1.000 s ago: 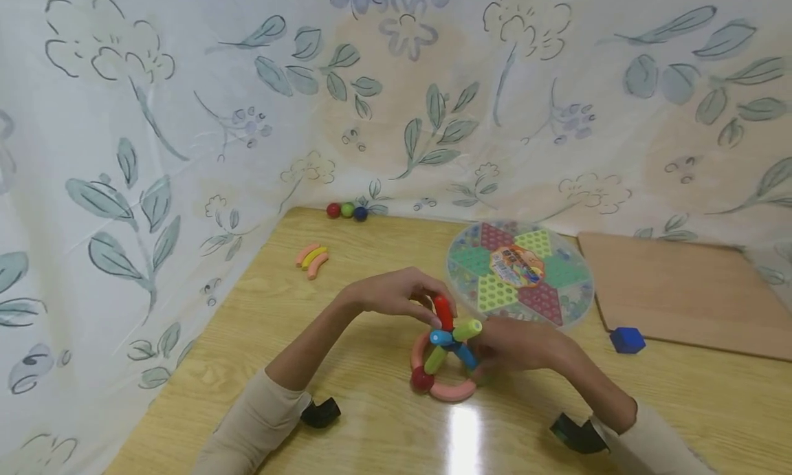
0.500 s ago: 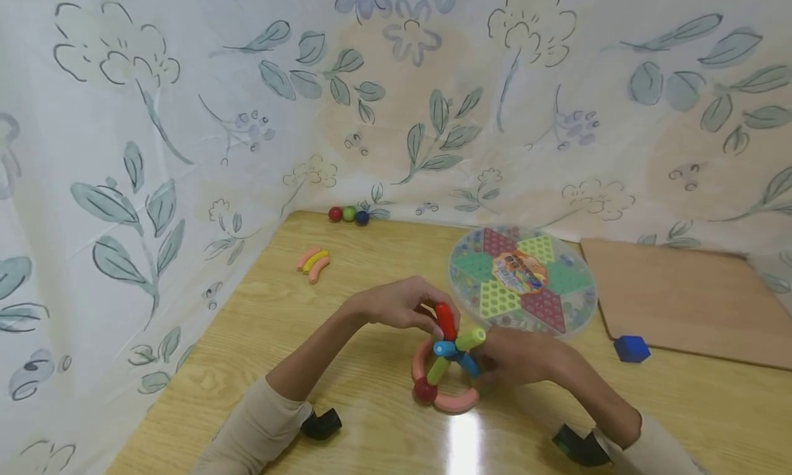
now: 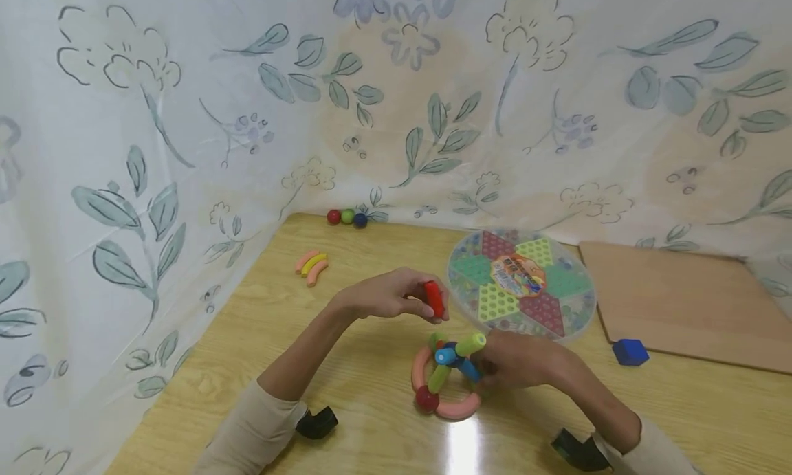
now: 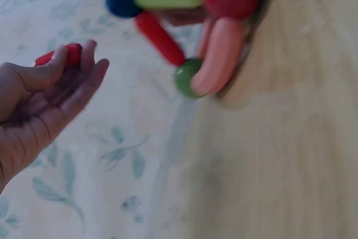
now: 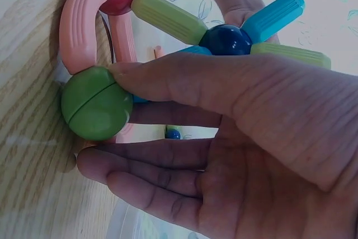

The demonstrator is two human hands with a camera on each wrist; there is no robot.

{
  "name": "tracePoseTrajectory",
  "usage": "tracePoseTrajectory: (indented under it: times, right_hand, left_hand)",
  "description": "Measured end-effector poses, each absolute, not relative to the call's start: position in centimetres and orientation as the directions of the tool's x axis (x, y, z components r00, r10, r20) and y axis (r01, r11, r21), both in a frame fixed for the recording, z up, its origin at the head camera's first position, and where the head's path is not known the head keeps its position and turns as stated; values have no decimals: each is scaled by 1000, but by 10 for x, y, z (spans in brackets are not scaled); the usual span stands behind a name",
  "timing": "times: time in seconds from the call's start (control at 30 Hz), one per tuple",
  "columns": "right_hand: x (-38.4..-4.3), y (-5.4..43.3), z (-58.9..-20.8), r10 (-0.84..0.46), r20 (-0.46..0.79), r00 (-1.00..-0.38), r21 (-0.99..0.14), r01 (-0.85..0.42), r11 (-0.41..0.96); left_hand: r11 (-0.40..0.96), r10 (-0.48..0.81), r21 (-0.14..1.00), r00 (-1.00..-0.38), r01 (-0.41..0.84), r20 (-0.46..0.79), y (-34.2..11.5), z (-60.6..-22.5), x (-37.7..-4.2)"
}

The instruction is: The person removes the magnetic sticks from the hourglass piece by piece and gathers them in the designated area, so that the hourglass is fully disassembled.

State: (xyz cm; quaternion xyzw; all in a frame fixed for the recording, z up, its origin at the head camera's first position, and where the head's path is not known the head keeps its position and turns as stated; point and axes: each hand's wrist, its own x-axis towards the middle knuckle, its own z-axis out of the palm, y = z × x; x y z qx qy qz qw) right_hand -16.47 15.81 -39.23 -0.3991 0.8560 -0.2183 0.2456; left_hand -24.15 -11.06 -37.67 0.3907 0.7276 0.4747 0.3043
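Observation:
My left hand (image 3: 386, 295) pinches a short red magnetic rod (image 3: 434, 300) above and behind a magnetic stick-and-ball structure. The structure stands on the table, with pink curved rods (image 3: 458, 409) and a dark red ball (image 3: 427, 398) in its base ring. Straight rods lean up to a dark blue ball (image 5: 226, 40); a light blue rod (image 5: 274, 18) and a lime rod (image 3: 471, 343) stick out from it. My right hand (image 3: 520, 358) grips the structure's right side, thumb and fingers about a green ball (image 5: 96, 103) in the base, as the right wrist view shows.
Three curved rods (image 3: 314, 263) lie at the table's left, with three balls (image 3: 348, 216) near the back edge. A round Chinese checkers board (image 3: 521, 282) sits behind my right hand. A brown board (image 3: 680, 300) and a blue block (image 3: 630, 352) are at the right.
My left hand has lifted the red rod up and away from the top of the structure. My right hand keeps its hold at the base.

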Motion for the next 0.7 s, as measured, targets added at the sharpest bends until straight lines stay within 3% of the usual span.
tracePoseTrajectory:
  times: [0.2, 0.3, 0.47, 0.7]
  right_hand:
    - [-165, 157, -395, -789, -261, -556, -580, -563, 589]
    - [-164, 159, -394, -789, -258, -558, -573, -568, 590]
    - [-164, 161, -394, -795, -246, -554, -560, -589, 583]
    - [-166, 158, -395, -795, -252, -552, -592, -562, 577]
  left_hand:
    - [496, 655, 793, -752, 353, -75, -137, -363, -251]
    - [605, 539, 714, -841, 352, -43, -147, -360, -257]
    - [764, 400, 558, -916, 325, -15, -158, -370, -270]
    - [892, 251, 414, -960, 179, -126, -167, -400, -285]
